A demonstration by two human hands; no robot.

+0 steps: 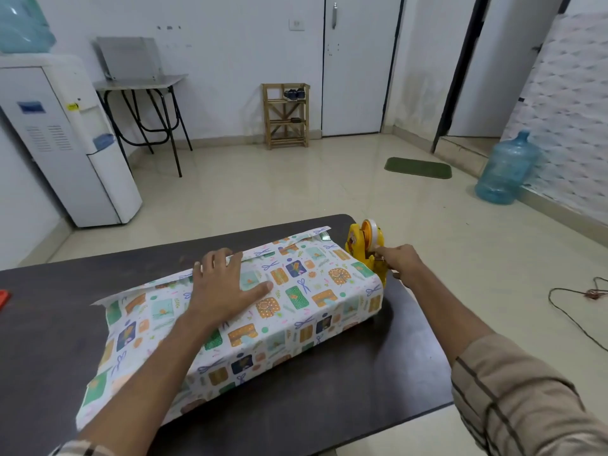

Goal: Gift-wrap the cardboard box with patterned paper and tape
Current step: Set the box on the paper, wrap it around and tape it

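Two hands were seen at the dark table (65, 307), by which the lower half of the frame was filled. The box (250, 343) was laid across the middle of it and was covered on its top and near side by the paper (296, 311) (no bare cardboard was to be seen), with a loose white-backed edge left lying along the far side. The left hand (227, 284) was pressed flat on the papered top, fingers straight and spread, with nothing gripped. The right hand (399, 260) was stretched to the yellow dispenser (365, 245), which was stood at the table's far right corner, just beside the box's right end. Its forefinger was laid against the dispenser below the roll, but whether tape was pinched could not be told. A red thing (2, 299) was cut off by the left edge. A water cooler (65, 143) was placed at upper left, and a blue bottle (506, 169) on the floor at right.
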